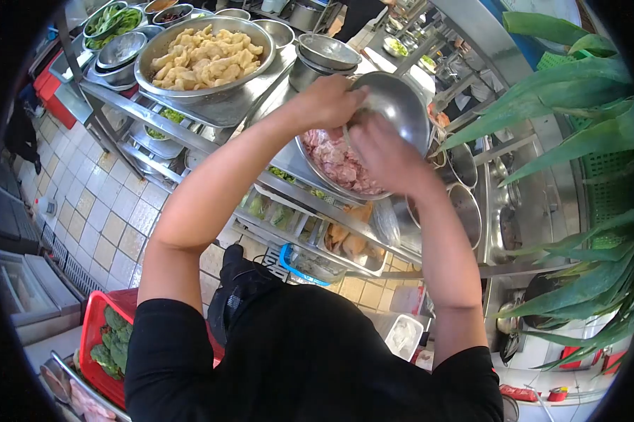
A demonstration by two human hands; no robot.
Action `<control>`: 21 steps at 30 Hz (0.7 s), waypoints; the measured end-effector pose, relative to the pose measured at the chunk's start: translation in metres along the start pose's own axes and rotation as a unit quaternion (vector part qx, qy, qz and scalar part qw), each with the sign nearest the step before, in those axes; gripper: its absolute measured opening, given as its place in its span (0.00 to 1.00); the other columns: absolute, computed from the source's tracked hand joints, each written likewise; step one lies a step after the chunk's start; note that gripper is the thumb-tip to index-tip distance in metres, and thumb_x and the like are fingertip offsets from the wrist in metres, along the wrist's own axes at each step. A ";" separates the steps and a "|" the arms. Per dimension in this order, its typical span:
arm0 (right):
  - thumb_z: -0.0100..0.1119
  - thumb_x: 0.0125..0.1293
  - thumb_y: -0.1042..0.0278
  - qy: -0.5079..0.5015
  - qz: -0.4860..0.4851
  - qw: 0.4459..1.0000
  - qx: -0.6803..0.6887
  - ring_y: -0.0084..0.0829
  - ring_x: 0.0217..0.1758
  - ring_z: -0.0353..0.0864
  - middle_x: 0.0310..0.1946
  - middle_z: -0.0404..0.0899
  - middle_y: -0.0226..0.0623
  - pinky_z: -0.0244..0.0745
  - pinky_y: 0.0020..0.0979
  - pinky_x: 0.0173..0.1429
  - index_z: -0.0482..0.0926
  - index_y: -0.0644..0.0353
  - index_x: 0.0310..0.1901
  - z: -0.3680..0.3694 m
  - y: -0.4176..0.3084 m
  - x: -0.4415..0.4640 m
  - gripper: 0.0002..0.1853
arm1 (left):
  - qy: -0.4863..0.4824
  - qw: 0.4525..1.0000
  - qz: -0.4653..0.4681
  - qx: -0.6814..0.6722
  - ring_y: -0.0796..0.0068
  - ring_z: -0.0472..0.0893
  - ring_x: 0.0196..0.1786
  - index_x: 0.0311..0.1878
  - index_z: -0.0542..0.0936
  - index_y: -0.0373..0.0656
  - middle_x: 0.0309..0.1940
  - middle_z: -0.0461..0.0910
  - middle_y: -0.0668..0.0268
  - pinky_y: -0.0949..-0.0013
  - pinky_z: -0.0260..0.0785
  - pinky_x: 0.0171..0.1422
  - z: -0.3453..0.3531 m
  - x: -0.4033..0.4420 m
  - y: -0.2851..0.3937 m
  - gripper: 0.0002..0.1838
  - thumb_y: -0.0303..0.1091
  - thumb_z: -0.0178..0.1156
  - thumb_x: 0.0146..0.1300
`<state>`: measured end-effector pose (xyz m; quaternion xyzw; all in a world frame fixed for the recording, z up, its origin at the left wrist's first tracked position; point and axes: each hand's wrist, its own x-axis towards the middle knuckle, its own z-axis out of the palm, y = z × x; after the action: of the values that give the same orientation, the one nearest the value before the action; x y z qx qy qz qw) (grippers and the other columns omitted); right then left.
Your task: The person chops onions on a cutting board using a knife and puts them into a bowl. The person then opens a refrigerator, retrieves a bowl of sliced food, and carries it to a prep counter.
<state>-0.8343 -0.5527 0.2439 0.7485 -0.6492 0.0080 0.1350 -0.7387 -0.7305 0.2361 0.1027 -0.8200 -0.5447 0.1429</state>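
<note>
A steel bowl [391, 98] is tilted above a wide basin of raw pink meat [338, 162] on the steel counter. My left hand [331, 105] is at the bowl's left rim, its fingers closed around that edge. My right hand [384, 151] is blurred by motion in front of the bowl's mouth, over the meat; its fingers cannot be made out. A large basin of pale battered pieces [208, 56] stands to the left of my left hand.
Stacked steel bowls [327, 53] stand behind my left hand. Long green leaves [577, 105] hang at the right. Below the counter are trays of food [352, 239]. A red crate with broccoli [113, 341] is at the lower left.
</note>
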 end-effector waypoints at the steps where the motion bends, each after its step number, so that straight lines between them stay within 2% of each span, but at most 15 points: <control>1: 0.49 0.76 0.52 -0.039 0.099 0.991 0.077 0.52 0.52 0.75 0.44 0.76 0.47 0.68 0.53 0.57 0.74 0.56 0.52 -0.016 -0.030 -0.002 0.16 | 0.017 0.999 -0.028 -0.012 0.63 0.85 0.25 0.45 0.78 0.26 0.27 0.83 0.54 0.61 0.78 0.29 -0.004 -0.019 0.005 0.27 0.49 0.52 0.76; 2: 0.47 0.77 0.50 -0.080 0.199 0.965 0.153 0.50 0.50 0.76 0.42 0.76 0.45 0.68 0.51 0.54 0.75 0.55 0.51 -0.034 -0.060 -0.004 0.17 | 0.031 0.998 -0.057 -0.024 0.64 0.84 0.24 0.44 0.78 0.26 0.26 0.82 0.55 0.62 0.77 0.28 -0.007 -0.037 0.009 0.27 0.49 0.53 0.76; 3: 0.47 0.77 0.50 -0.083 0.197 0.965 0.155 0.50 0.50 0.76 0.42 0.76 0.45 0.68 0.51 0.54 0.75 0.55 0.51 -0.039 -0.073 -0.009 0.17 | 0.032 0.997 -0.060 -0.027 0.64 0.84 0.24 0.44 0.78 0.26 0.26 0.82 0.55 0.62 0.77 0.28 -0.010 -0.050 0.007 0.27 0.49 0.53 0.76; 5: 0.47 0.76 0.45 -0.066 0.109 0.990 0.063 0.48 0.50 0.76 0.42 0.76 0.42 0.68 0.48 0.51 0.77 0.52 0.48 -0.044 -0.089 -0.018 0.19 | 0.011 0.993 -0.103 -0.064 0.67 0.82 0.21 0.44 0.79 0.28 0.25 0.81 0.57 0.65 0.75 0.27 -0.013 -0.074 0.005 0.27 0.51 0.55 0.75; 6: 0.47 0.76 0.45 -0.068 0.108 0.990 0.066 0.48 0.50 0.76 0.42 0.76 0.42 0.68 0.48 0.51 0.77 0.52 0.48 -0.046 -0.092 -0.021 0.19 | 0.011 0.992 -0.107 -0.065 0.67 0.82 0.21 0.44 0.79 0.28 0.25 0.81 0.57 0.65 0.75 0.27 -0.013 -0.085 0.009 0.27 0.51 0.55 0.75; 8: 0.48 0.75 0.43 -0.018 0.045 0.999 0.019 0.46 0.47 0.78 0.42 0.76 0.41 0.68 0.47 0.50 0.79 0.50 0.45 -0.049 -0.096 -0.024 0.19 | 0.039 0.987 -0.136 -0.079 0.69 0.81 0.21 0.44 0.79 0.28 0.25 0.80 0.58 0.67 0.73 0.26 -0.011 -0.104 0.016 0.27 0.52 0.57 0.74; 9: 0.48 0.74 0.42 -0.064 0.062 0.995 0.032 0.46 0.47 0.78 0.42 0.77 0.41 0.68 0.48 0.49 0.80 0.50 0.44 -0.053 -0.099 -0.024 0.20 | 0.048 0.988 -0.131 -0.072 0.64 0.83 0.22 0.42 0.77 0.26 0.23 0.75 0.59 0.63 0.74 0.27 -0.011 -0.108 0.018 0.28 0.50 0.52 0.76; 13: 0.53 0.73 0.43 -0.087 0.042 0.993 0.073 0.43 0.40 0.79 0.36 0.77 0.39 0.71 0.45 0.43 0.81 0.51 0.43 -0.049 -0.093 -0.019 0.19 | 0.062 0.982 -0.165 -0.067 0.69 0.81 0.24 0.45 0.79 0.28 0.27 0.80 0.58 0.68 0.73 0.27 -0.015 -0.106 0.011 0.29 0.53 0.57 0.73; 15: 0.62 0.69 0.49 -0.014 0.010 0.992 0.122 0.42 0.31 0.80 0.29 0.78 0.38 0.74 0.40 0.35 0.82 0.52 0.38 -0.040 -0.087 -0.017 0.15 | 0.051 0.984 -0.154 -0.077 0.68 0.81 0.24 0.46 0.78 0.27 0.31 0.79 0.56 0.68 0.74 0.27 -0.015 -0.100 -0.006 0.30 0.55 0.58 0.72; 16: 0.62 0.69 0.49 -0.013 0.011 0.993 0.121 0.42 0.31 0.80 0.29 0.78 0.38 0.74 0.40 0.35 0.82 0.52 0.38 -0.038 -0.084 -0.016 0.15 | 0.050 0.984 -0.153 -0.076 0.68 0.81 0.24 0.46 0.78 0.27 0.31 0.79 0.56 0.68 0.74 0.27 -0.016 -0.100 -0.006 0.30 0.55 0.58 0.72; 18: 0.68 0.67 0.55 0.111 0.046 0.951 0.286 0.34 0.23 0.79 0.21 0.77 0.34 0.74 0.35 0.30 0.81 0.56 0.31 -0.038 -0.076 -0.012 0.14 | 0.036 0.976 -0.189 -0.098 0.62 0.85 0.26 0.52 0.73 0.24 0.31 0.78 0.54 0.64 0.76 0.29 -0.016 -0.103 -0.004 0.29 0.50 0.51 0.76; 19: 0.68 0.67 0.55 0.112 0.045 0.951 0.284 0.34 0.23 0.79 0.21 0.77 0.34 0.74 0.35 0.30 0.81 0.56 0.31 -0.042 -0.073 -0.009 0.14 | 0.036 0.977 -0.187 -0.098 0.62 0.85 0.26 0.52 0.73 0.24 0.31 0.78 0.54 0.64 0.76 0.29 -0.016 -0.104 -0.002 0.29 0.50 0.51 0.76; 21: 0.68 0.68 0.56 0.087 0.257 0.884 0.381 0.24 0.22 0.77 0.19 0.77 0.30 0.74 0.30 0.29 0.80 0.58 0.27 -0.057 -0.067 -0.003 0.16 | 0.008 0.961 -0.212 -0.178 0.61 0.86 0.27 0.55 0.71 0.24 0.35 0.79 0.52 0.63 0.78 0.33 -0.012 -0.106 0.000 0.29 0.49 0.52 0.75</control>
<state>-0.7607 -0.5293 0.2849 0.5455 -0.7513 0.3542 -0.1117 -0.6348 -0.7069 0.2272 0.2517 -0.6681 -0.6986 0.0471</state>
